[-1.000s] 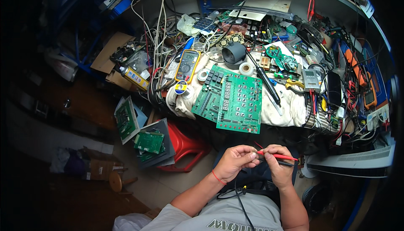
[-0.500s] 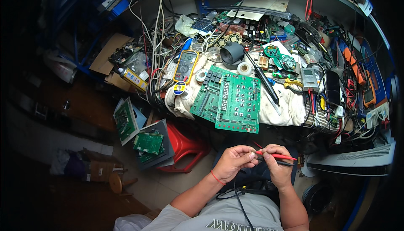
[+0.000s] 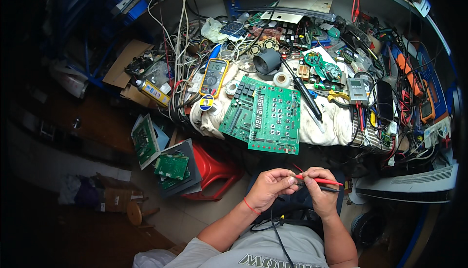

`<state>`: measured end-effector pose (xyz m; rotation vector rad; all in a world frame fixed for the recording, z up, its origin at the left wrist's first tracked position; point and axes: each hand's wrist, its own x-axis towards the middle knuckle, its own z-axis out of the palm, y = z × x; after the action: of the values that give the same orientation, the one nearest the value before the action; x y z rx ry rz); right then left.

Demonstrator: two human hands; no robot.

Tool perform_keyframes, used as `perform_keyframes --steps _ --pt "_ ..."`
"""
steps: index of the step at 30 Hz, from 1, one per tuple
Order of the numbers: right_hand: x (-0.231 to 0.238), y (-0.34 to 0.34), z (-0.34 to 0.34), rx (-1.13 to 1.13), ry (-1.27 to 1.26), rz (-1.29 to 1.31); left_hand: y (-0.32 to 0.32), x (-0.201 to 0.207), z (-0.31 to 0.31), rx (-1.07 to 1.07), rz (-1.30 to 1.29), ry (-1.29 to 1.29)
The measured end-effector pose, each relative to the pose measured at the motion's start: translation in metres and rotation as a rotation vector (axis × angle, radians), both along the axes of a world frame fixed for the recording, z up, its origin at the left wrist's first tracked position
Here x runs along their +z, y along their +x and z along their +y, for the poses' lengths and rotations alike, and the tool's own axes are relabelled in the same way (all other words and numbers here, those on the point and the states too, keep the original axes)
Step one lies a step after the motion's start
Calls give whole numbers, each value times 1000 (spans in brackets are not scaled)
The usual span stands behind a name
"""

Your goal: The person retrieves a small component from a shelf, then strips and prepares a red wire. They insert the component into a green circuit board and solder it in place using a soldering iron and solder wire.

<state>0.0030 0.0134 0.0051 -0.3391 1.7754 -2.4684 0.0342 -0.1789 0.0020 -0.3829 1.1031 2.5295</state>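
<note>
Above my lap, my right hand [image 3: 321, 192] is closed around a red test probe [image 3: 330, 182] and a black test probe [image 3: 329, 189], whose ends point right. My left hand [image 3: 270, 187], with a red string on its wrist, meets it in a pinch at the probes' left ends. What lies between those fingertips is too small to make out. A black cable [image 3: 276, 229] runs down over my shirt. Beyond my hands, a green circuit board [image 3: 287, 143] with buttons and a digit display overlaps a second green board [image 3: 235, 117] on the bench edge.
A yellow multimeter [image 3: 213, 77], a solder spool [image 3: 206, 103], a grey cup-shaped part [image 3: 266, 62] and a black pen-shaped tool [image 3: 307, 94] surround the boards on a cloth [image 3: 336, 124]. Cables and parts crowd behind. Left below stand a red stool [image 3: 217, 170] and more boards [image 3: 171, 165].
My hands hold nearly the same pose around the probes. The bench and its things sit slightly farther left in the picture, as the view has shifted a little.
</note>
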Motion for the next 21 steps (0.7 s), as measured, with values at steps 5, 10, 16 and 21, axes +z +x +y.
perform_keyframes --steps 5,10,16,21 --pt "0 0 0 4 -8 0 0 -1 0 -10 8 -30" --pt "2 0 -1 7 -35 -4 1 -1 0 3 7 -29" --pt "13 -3 -4 -22 -29 -31 1 6 0 4 -36 -50" --pt "25 -23 8 2 -321 -362 -3 8 -11 86 61 -40"
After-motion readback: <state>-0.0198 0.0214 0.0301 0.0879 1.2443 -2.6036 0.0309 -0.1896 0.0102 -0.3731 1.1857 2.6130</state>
